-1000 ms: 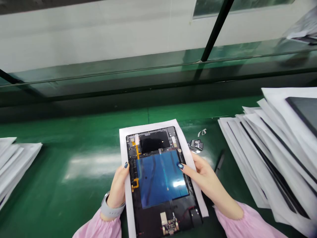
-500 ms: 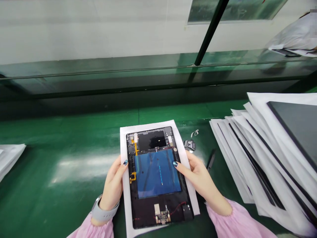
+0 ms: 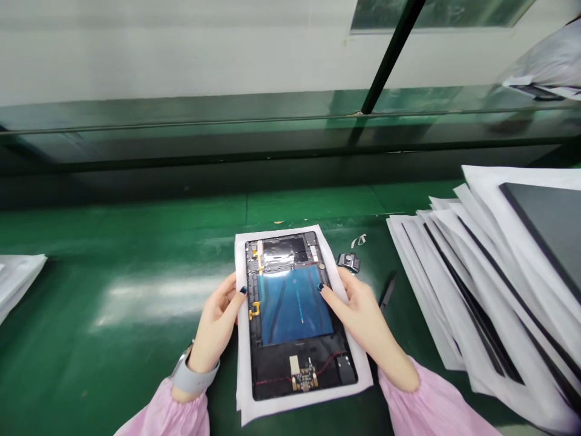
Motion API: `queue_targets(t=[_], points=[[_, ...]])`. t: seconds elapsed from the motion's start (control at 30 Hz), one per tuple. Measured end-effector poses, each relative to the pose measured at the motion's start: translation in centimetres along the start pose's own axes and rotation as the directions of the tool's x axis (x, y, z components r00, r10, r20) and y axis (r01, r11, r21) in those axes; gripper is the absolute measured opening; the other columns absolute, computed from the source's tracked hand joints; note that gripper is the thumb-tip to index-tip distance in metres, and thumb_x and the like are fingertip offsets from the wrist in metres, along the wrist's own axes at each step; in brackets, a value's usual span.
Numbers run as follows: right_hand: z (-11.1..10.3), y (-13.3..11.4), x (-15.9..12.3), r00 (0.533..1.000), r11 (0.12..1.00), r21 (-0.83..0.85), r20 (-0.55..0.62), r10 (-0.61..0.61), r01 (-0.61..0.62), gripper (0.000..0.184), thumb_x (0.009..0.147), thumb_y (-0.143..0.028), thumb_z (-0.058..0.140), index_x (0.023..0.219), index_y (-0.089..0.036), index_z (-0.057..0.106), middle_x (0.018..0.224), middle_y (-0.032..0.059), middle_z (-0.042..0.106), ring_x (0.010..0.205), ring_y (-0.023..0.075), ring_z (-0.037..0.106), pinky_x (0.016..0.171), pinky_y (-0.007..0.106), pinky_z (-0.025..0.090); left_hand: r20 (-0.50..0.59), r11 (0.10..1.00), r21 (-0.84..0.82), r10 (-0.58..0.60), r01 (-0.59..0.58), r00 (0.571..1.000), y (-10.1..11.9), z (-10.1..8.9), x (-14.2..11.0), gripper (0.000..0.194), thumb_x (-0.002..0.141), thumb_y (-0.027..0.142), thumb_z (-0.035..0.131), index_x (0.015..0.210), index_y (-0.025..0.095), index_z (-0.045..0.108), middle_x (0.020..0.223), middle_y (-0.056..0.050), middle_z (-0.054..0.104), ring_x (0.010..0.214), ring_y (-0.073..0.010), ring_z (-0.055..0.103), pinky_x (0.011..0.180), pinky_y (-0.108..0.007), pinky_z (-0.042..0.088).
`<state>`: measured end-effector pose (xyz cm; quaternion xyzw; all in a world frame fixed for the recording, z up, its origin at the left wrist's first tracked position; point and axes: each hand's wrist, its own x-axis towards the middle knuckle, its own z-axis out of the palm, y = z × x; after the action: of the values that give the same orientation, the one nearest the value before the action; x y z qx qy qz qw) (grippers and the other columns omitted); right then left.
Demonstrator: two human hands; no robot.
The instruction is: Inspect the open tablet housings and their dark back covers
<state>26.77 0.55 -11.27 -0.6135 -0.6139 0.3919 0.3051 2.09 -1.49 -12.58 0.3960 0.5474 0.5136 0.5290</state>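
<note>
You have the opened tablet (image 3: pixel 297 303) in front of you, inner side up on a white sheet (image 3: pixel 267 409), near the front of the green surface (image 3: pixel 136 351). The fingers of your left hand (image 3: pixel 218 324) are clamped on its left side, thumb on top at the rim and the rest behind. Those of your right hand (image 3: pixel 363 312) pinch the other side the same way, its thumb reaching in over the blue-filmed panel (image 3: pixel 295 321).

For a sound hold, I'd bring the right thumb back to the frame, since pressing on that panel could mark it. Grip tablet and sheet together, as the smooth sheet could let the shell slide. Hold both sides level, and stay clear of the orange flex cable (image 3: pixel 255 310) and the red wire (image 3: pixel 327 362).

As for containers, the shell holds the blue panel, with a small circuit board (image 3: pixel 304 378) below it. To your right is a pile of white sheets or sleeves (image 3: pixel 422 297) with dark flat edges between the layers; a dark panel (image 3: pixel 549 224) lies on top. Another white pile (image 3: pixel 18 280) sits far left, cut off by the view; you can't tell what it contains.
</note>
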Motion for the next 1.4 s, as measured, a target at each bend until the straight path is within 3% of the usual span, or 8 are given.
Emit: queue_targets(t=[0.27,0.57,0.63,0.73,0.83,0.97,1.23,1.4], points=[[0.2,0.9,0.1,0.996,0.993,-0.098,0.047,0.071,-0.066,0.033,0.088,-0.042,0.052,0.114,-0.021,0.051,0.058,-0.005,0.06,0.044,0.0197,0.051,0.049,0.028,0.033,-0.044,0.999,0.024,-0.02,0.022,0.999,-0.8,-0.4,0.0,0.048,0.088,0.029,0.065,0.133,0.025,0.048,0.071,0.009,0.055,0.049,-0.0088,0.044,0.044,-0.018,0.039],[0.3,1.0,0.2,0.999,0.98,-0.198,0.028,0.026,-0.02,0.033,0.092,-0.042,0.05,0.117,-0.02,0.051,0.059,-0.0036,0.062,0.045,0.0204,0.053,0.05,0.03,0.036,-0.053,1.0,0.029,-0.011,0.012,0.999,-0.5,-0.3,-0.1,0.05,0.085,0.034,0.068,0.13,0.024,0.049,0.074,0.006,0.055,0.05,-0.0096,0.046,0.044,-0.021,0.041],[0.0,1.0,0.1,0.997,0.975,-0.222,-0.066,-0.027,0.011,0.034,0.092,-0.039,0.052,0.12,-0.019,0.052,0.061,-0.0037,0.06,0.049,0.0201,0.055,0.053,0.031,0.04,-0.056,0.999,0.03,-0.013,0.015,0.998,-0.5,-0.4,0.0,0.05,0.085,0.033,0.068,0.13,0.022,0.049,0.073,0.006,0.055,0.05,-0.0096,0.046,0.045,-0.021,0.041],[-0.9,1.2,0.1,0.904,0.93,-0.354,-0.36,-0.232,0.098,0.031,0.093,-0.031,0.053,0.12,-0.017,0.057,0.073,0.0013,0.061,0.06,0.021,0.06,0.06,0.034,0.047,-0.059,0.999,0.037,-0.019,0.022,0.998,-0.7,-0.4,0.1,0.051,0.084,0.032,0.067,0.13,0.021,0.05,0.072,0.007,0.054,0.05,-0.0097,0.046,0.045,-0.022,0.041],[-1.7,1.7,0.4,0.811,0.826,-0.541,-0.409,-0.419,0.154,0.025,0.093,-0.025,0.051,0.109,-0.016,0.068,0.097,0.0131,0.065,0.084,0.028,0.064,0.068,0.04,0.051,-0.063,0.998,0.052,-0.025,0.028,0.998,-0.8,-0.5,0.2,0.049,0.083,0.032,0.067,0.128,0.02,0.052,0.071,0.007,0.054,0.05,-0.01,0.046,0.045,-0.022,0.04],[-1.8,2.3,0.6,0.837,0.76,-0.635,-0.334,-0.433,0.14,0.026,0.092,-0.022,0.051,0.102,-0.019,0.075,0.11,0.0148,0.068,0.099,0.0329,0.064,0.064,0.039,0.053,-0.082,0.996,0.078,-0.033,0.04,0.996,-0.8,-0.6,0.2,0.042,0.085,0.033,0.065,0.124,0.02,0.054,0.078,0.004,0.059,0.051,-0.0094,0.048,0.046,-0.022,0.042],[-1.3,2.5,0.7,0.891,0.866,-0.491,-0.348,-0.292,0.093,0.023,0.09,-0.024,0.055,0.1,-0.02,0.074,0.124,0.0158,0.065,0.111,0.0342,0.063,0.049,0.032,0.054,-0.122,0.996,0.081,-0.023,0.033,0.992,-0.8,-0.8,0.3,0.03,0.084,0.032,0.064,0.111,0.02,0.058,0.077,0.005,0.057,0.05,-0.0083,0.046,0.045,-0.022,0.04],[-2.8,1.6,-0.5,0.87,0.905,-0.369,-0.351,-0.346,0.211,0.023,0.093,-0.025,0.053,0.104,-0.019,0.073,0.131,0.0178,0.059,0.115,0.0332,0.063,0.07,0.042,0.061,-0.147,0.996,0.082,0.027,-0.015,0.989,-0.9,-1.1,0.2,0.017,0.084,0.027,0.062,0.099,0.02,0.059,0.059,0.01,0.048,0.046,-0.0075,0.038,0.044,-0.019,0.032]])
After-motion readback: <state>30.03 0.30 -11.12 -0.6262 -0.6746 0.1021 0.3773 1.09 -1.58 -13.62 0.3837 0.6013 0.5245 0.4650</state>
